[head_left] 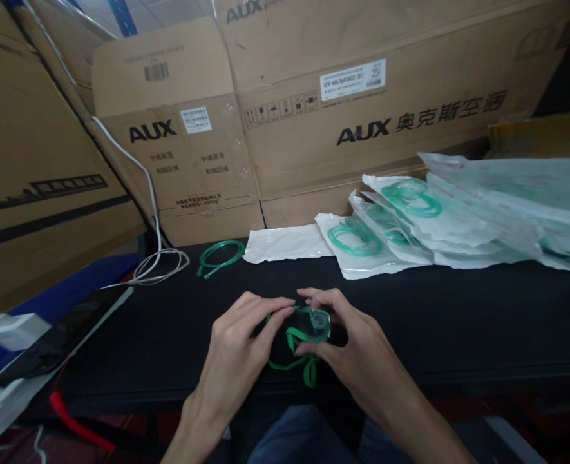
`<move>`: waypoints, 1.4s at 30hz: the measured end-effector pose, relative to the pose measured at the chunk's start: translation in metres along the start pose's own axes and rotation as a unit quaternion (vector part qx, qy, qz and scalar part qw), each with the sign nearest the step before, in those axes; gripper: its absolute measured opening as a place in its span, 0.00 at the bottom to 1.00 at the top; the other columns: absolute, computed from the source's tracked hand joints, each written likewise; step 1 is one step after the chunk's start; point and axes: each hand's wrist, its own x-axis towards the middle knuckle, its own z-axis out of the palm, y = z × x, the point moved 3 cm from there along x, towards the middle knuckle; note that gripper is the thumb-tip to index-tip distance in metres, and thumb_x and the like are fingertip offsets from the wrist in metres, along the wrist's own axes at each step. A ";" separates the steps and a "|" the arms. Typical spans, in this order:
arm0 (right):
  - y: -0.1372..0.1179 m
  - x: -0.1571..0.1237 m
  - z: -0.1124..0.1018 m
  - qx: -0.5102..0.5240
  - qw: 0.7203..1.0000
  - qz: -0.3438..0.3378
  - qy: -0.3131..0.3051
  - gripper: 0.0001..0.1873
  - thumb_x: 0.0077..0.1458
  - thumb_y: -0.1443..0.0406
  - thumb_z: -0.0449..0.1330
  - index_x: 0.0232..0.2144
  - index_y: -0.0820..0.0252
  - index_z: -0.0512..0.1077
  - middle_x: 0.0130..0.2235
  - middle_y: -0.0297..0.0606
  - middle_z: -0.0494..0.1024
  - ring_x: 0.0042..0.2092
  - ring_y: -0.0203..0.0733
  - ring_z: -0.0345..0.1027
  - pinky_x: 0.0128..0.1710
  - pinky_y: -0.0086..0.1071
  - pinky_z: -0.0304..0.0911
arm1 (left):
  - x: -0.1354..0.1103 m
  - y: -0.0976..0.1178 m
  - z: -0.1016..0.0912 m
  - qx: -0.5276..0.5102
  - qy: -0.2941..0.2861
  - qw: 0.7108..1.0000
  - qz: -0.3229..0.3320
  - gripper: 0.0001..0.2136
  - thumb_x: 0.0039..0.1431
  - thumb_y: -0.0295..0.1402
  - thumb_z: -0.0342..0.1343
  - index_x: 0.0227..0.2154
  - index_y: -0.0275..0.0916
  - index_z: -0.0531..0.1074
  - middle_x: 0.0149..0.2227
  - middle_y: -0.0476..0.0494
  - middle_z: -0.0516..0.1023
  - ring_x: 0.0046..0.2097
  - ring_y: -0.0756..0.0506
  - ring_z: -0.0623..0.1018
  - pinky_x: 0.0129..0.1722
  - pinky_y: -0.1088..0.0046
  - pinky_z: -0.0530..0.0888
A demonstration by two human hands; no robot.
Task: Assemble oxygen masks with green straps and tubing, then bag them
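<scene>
Left hand (pixel 236 351) and right hand (pixel 355 348), fingers clamped on mask (pixel 317 324) at worktop (pixel 458 322) near edge; strap (pixel 294 362) is best kept untwisted

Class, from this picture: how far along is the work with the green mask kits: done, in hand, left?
Looks done: one flat pouch and a loose tubing coil lie on the black table. In hand: the left hand and right hand hold a clear green mask, its strap hanging. Likely left: the stacked pouches at the right, with green tubing inside.
</scene>
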 end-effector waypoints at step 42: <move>-0.003 -0.001 -0.007 0.063 0.998 -0.024 0.021 0.05 0.62 0.67 0.60 0.33 0.57 0.76 0.42 0.38 0.79 0.45 0.39 0.75 0.44 0.28 0.71 | 0.000 0.006 0.004 -0.101 -0.045 0.992 0.056 0.14 0.62 0.24 0.62 0.48 0.43 0.77 0.48 0.47 0.80 0.48 0.48 0.79 0.50 0.76 0.76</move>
